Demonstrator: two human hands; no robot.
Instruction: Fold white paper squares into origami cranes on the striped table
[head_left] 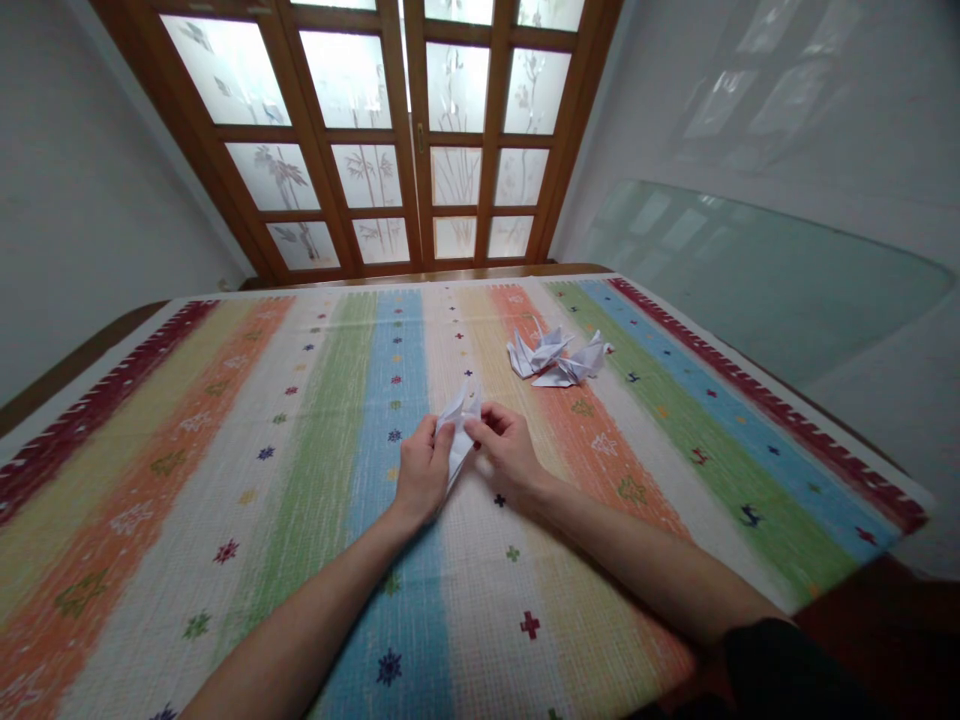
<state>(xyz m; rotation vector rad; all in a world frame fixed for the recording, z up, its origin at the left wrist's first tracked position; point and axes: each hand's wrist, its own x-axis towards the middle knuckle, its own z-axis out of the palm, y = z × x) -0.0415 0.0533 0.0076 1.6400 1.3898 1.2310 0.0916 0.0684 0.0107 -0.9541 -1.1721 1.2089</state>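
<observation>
A partly folded piece of white paper (460, 432) is held up between my two hands over the middle of the table. My left hand (424, 468) grips its left side, thumb lying on the near face. From the other side, my right hand (510, 442) pinches the paper's right edge between thumb and fingers. Pointed flaps stick up at the top of the paper. Fingertips behind the sheet are partly hidden. Beyond my right hand, several folded white paper cranes (559, 356) sit close together on the cloth.
A striped, patterned tablecloth (315, 430) covers the table. Wooden doors with frosted panes (367, 175) stand past its far edge. At the right, a pale glass panel (757, 270) is against the white wall, and another wall rises at the left.
</observation>
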